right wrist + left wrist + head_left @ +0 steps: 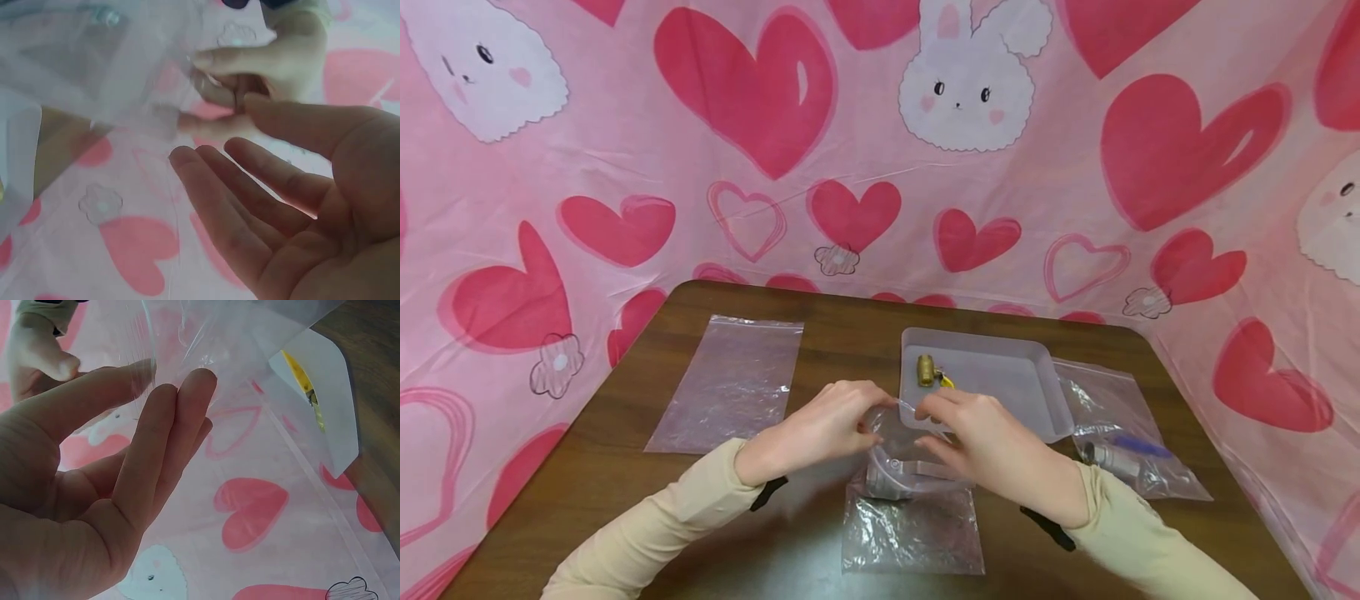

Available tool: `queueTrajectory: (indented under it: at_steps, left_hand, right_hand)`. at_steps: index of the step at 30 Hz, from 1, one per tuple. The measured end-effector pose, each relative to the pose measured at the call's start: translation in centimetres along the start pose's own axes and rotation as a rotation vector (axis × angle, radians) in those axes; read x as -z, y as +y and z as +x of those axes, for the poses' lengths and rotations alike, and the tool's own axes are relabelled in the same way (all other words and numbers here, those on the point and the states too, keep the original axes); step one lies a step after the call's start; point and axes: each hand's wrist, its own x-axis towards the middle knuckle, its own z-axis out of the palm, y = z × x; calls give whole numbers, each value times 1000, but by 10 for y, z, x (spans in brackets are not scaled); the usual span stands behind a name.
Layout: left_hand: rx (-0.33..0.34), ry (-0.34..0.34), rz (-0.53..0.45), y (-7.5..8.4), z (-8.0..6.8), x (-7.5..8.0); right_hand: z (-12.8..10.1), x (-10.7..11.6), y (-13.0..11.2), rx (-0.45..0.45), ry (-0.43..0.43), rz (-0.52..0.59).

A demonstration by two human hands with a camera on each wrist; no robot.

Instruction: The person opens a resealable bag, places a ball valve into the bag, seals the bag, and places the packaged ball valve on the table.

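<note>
Both hands meet at the upper edge of a clear plastic bag [913,533]. Inside it shows a grey metal fitting [883,479] with a flat metal strip [934,469] beside it. My left hand [826,427] touches the bag's edge from the left; its fingers [194,400] are fairly straight, and plastic overlaps the thumb tip. From the right comes my right hand [992,446], index fingertip right at the same edge. In the right wrist view its fingers [209,206] are extended, with thumb and fingertips apart.
Beyond my hands stands a white tray [992,337] holding a brass valve [926,370] with a yellow handle. To the right lies a plastic bag [1105,387] with a metal cylinder [1112,460] and a blue piece [1138,446]. Another flat bag [730,383] is at the left.
</note>
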Motion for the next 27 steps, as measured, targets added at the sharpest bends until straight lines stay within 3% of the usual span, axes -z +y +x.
queueTrajectory:
  at_steps: [5,12,15,27]
  left_hand:
    - [-17,-1,-10,-3,-1,1]
    - [-54,-7,-68,-8,-1,3]
    - [-75,-11,-60,-10,-2,4]
    - [-165,-6,-11,-17,-7,1]
  right_hand:
    - [-12,7,5,-36,-19,16]
    - [-30,10,8,-121,-169,36]
    - [-35,9,11,-152,-193,34]
    - [-47,3,33,-56,-21,-19]
